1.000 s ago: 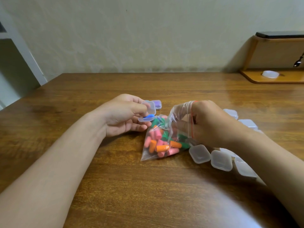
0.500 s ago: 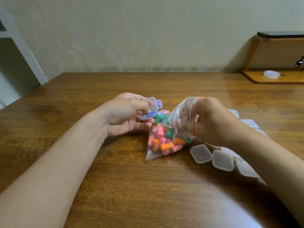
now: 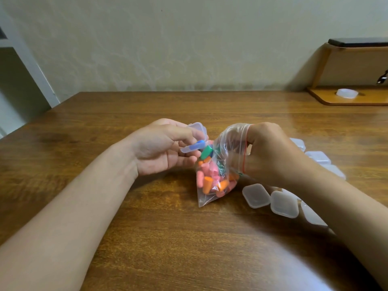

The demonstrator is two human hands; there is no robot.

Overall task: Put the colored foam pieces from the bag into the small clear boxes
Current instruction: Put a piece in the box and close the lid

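spreading beneath both hands is the wooden table (image 3: 130, 238); the left hand (image 3: 161, 150) is curled round one small clear box (image 3: 185, 149), thumb and fingers pinching it with its hinged lid (image 3: 197, 128) tipped up; the right hand (image 3: 273, 154) is closed on the mouth of the bag (image 3: 218, 185), bunching the plastic along the red zip line, and whether any finger reaches inside i cannot tell; the bag hangs between the two hands with its lower corner on the table, packed with pink, orange and green foam pieces (image 3: 210, 181); shut, empty-looking clear boxes (image 3: 283, 203) lie in a row just beside and under the right wrist, with more beyond that hand; a green piece (image 3: 206, 153) sits at the bag's upper edge, just beside the held box, though whether it is inside the plastic is unclear; a blue piece (image 3: 198, 143) lies in the held box; by my judgement the task is early: one box has a piece, most pieces are in the bag, and the row of boxes looks unfilled
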